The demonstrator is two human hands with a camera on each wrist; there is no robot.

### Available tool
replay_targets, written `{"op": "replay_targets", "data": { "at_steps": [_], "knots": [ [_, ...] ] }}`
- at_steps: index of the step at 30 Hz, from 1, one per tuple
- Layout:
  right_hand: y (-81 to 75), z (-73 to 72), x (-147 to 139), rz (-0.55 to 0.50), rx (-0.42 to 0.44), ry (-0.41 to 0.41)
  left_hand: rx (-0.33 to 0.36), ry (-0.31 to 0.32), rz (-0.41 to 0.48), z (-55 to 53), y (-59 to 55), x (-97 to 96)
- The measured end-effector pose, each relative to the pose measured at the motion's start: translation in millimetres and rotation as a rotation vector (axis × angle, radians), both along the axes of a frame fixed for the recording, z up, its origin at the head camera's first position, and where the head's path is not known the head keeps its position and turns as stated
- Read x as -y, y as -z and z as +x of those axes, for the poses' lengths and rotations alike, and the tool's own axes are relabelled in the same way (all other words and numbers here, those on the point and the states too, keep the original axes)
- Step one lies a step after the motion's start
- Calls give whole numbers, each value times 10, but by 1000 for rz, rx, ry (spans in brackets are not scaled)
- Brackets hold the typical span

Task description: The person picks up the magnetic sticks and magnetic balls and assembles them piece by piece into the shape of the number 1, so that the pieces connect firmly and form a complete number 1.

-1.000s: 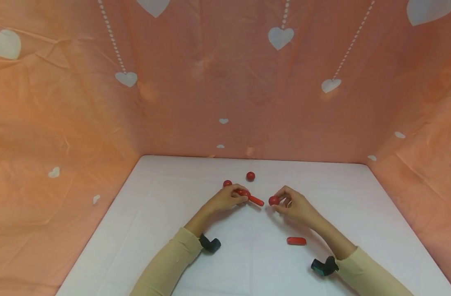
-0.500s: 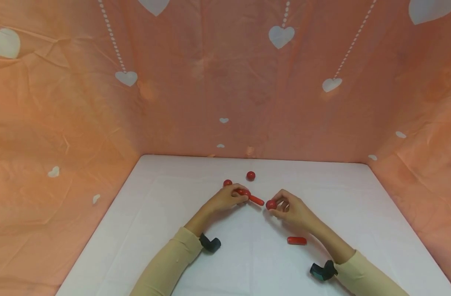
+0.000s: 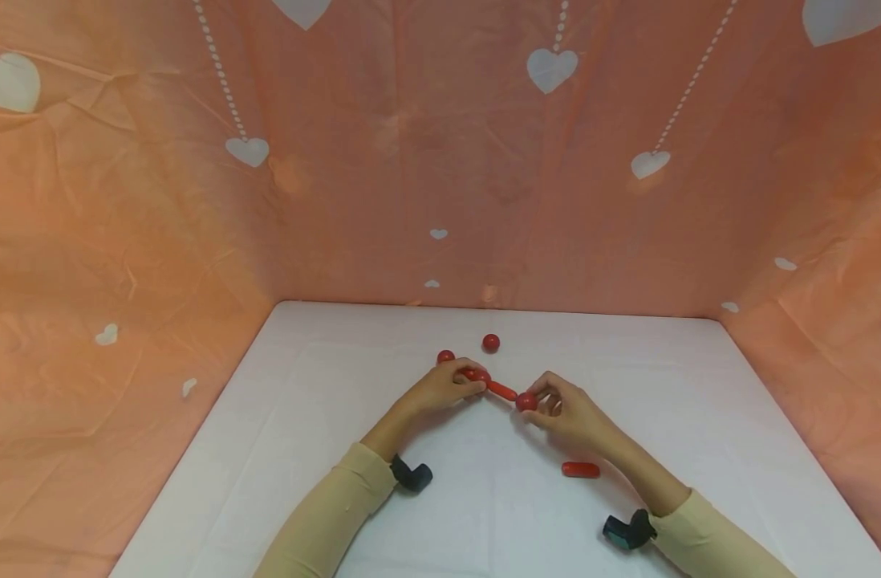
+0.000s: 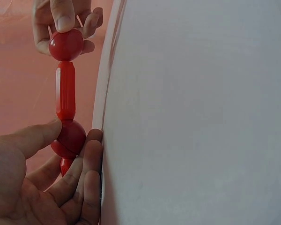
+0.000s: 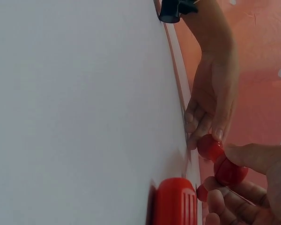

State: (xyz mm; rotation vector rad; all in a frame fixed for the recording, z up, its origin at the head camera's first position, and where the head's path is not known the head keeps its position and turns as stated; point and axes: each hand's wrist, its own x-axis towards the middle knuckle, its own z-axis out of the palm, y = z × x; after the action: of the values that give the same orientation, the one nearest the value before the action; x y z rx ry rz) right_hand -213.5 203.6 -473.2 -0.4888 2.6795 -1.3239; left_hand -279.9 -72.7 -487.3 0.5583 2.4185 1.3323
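My left hand [image 3: 440,388] pinches a red ball [image 4: 69,139] between thumb and fingers. From this ball a ribbed red rod [image 4: 65,91] extends toward the other hand, and part of another red rod [image 4: 65,166] shows behind my left fingers. Farther left, a second red ball [image 3: 445,356] peeks out past the left hand. My right hand [image 3: 572,413] pinches a third red ball [image 4: 66,45], which sits right at the free end of the ribbed rod. In the right wrist view this ball [image 5: 230,169] lies between thumb and fingers.
A loose red ball [image 3: 491,343] lies on the white table [image 3: 325,345] beyond the hands. Nearer the person, a loose red rod [image 3: 581,470] rests below the right hand. Orange cloth [image 3: 484,177] with white hearts rises behind the table and along both sides.
My right hand has moved left and slightly nearer the person, bringing its ball from a gap away to the rod's end. The left hand keeps its hold in place.
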Motion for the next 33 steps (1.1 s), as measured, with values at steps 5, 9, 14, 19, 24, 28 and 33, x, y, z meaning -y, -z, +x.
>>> {"op": "replay_targets", "data": {
  "at_steps": [5, 9, 14, 19, 24, 28, 33],
  "knots": [
    [2, -5, 21, -10, 12, -7, 4, -7, -8, -2, 0, -3],
    [0, -6, 19, -8, 11, -6, 5, -10, -9, 7, -20, -4],
    [7, -5, 5, -4, 7, -5, 2, -13, -17, -1, -22, -12],
    [-4, 7, -2, 14, 15, 0, 7, -18, -18, 2, -20, -12],
    [-4, 18, -28, 56, 27, 11, 1, -24, -15, 1, 4, -6],
    [-7, 40, -73, 81, 49, 20, 2, -23, -9, 6, 7, -7],
    [-13, 73, -150, 95, 58, 14, 11, -22, -7, 15, -9, -11]
  ]
}}
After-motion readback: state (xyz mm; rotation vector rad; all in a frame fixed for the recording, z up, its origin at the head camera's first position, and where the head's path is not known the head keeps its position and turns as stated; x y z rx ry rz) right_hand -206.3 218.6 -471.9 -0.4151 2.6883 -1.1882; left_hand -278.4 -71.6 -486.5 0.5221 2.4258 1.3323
